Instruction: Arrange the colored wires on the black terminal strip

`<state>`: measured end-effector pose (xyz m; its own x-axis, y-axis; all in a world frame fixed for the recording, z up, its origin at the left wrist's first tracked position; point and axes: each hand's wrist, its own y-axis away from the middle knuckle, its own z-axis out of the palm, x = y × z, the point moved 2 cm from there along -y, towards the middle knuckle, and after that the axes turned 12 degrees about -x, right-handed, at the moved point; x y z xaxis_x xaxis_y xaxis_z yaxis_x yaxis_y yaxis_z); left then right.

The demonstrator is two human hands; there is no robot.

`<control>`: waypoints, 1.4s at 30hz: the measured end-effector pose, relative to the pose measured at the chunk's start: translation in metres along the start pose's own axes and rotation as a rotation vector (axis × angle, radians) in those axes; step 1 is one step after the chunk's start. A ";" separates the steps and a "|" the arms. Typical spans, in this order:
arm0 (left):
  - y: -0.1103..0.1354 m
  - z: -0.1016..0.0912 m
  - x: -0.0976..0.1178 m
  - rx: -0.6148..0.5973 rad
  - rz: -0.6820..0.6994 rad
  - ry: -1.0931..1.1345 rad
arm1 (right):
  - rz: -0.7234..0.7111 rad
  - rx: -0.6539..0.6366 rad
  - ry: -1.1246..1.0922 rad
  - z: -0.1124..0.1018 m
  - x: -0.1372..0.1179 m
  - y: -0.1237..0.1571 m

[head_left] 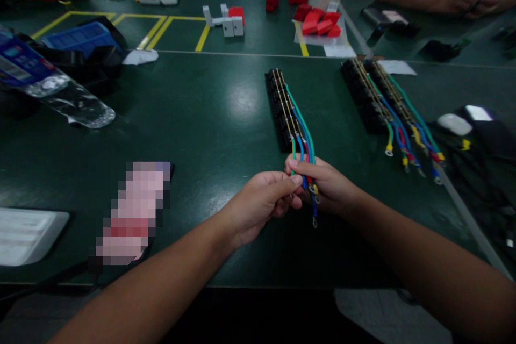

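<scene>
A black terminal strip [281, 110] with brass-coloured bars lies on the green table in front of me. Coloured wires [307, 123] in green, blue and red run from it toward me and end in ring lugs [315, 189]. My left hand [269, 199] pinches the end of a green-yellow wire [294, 149] between thumb and fingers. Close against it, my right hand [328, 180] is closed around the wires, thumb on top. Its other fingers are partly hidden beneath the bundle. Several lugs hang out below the two hands.
Two similar wired strips [368, 94] lie to the right. At left are a plastic bottle [60, 91], a blurred-out phone [135, 209] and a white box [30, 234]. Red parts [320, 22] and grey blocks [233, 26] stand at the back. A co-worker's hands [463, 2] are at upper right.
</scene>
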<state>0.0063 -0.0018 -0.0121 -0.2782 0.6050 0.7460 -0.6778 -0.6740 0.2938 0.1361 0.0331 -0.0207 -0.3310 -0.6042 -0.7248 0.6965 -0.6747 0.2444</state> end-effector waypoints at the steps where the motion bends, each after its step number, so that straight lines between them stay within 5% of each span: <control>1: 0.000 0.000 0.000 -0.001 -0.001 0.000 | -0.002 0.001 0.001 0.000 0.000 0.000; 42: 0.002 0.000 -0.002 0.037 -0.009 -0.034 | 0.018 0.016 0.020 0.002 0.000 0.000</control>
<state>0.0057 -0.0043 -0.0135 -0.2483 0.5970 0.7629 -0.6543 -0.6841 0.3224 0.1353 0.0321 -0.0194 -0.3056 -0.6075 -0.7332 0.6917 -0.6708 0.2676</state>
